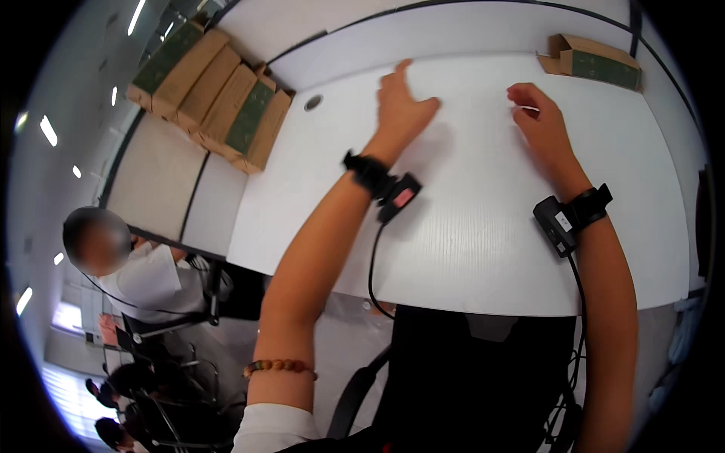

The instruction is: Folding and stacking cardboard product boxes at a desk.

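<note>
My left hand (402, 113) is raised above the white desk (453, 234), toward its far side. Its thumb and fingers are spread, with nothing between them. Farther right, my right hand (542, 124) is also over the desk. Those fingers curl loosely, and a gap shows between thumb and fingertips; no object is visible in it. A black strapped device (385, 187) is on my left wrist, and a similar device (568, 219) is on the right one. Black cables run down from both.
Several brown cardboard boxes (208, 94) with green panels stand at the far left. An open carton (595, 62) sits in the far right corner, by the partition. A round cable hole (313, 103) is near the far left edge. A person (151, 279) sits at the left.
</note>
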`<action>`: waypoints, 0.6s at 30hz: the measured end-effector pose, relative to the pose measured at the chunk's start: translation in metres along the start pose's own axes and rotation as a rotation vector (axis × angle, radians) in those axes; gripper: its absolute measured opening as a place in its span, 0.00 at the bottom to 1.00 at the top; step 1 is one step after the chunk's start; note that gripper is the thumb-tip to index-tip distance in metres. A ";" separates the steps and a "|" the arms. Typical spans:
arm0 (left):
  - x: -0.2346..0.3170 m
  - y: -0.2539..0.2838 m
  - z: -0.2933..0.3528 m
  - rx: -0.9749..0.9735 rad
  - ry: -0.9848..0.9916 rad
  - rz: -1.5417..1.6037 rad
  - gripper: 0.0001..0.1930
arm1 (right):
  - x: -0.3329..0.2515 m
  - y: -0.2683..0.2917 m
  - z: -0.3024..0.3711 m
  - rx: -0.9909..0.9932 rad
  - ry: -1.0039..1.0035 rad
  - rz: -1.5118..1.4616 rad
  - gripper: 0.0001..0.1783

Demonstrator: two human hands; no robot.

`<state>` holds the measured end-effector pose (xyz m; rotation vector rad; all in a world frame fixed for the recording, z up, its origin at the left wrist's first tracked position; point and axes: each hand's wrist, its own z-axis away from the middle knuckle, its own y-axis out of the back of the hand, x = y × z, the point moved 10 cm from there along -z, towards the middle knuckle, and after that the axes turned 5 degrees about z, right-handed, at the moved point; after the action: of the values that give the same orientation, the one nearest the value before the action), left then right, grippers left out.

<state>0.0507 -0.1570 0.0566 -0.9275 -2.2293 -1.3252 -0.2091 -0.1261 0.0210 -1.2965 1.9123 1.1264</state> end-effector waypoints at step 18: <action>-0.029 -0.029 0.005 0.052 0.121 -0.073 0.24 | -0.012 0.041 -0.014 0.347 0.215 0.431 0.25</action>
<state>0.0504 -0.1729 0.0182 -0.7342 -2.2127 -1.3120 -0.2429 -0.1249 0.0512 -0.8657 2.4971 0.8117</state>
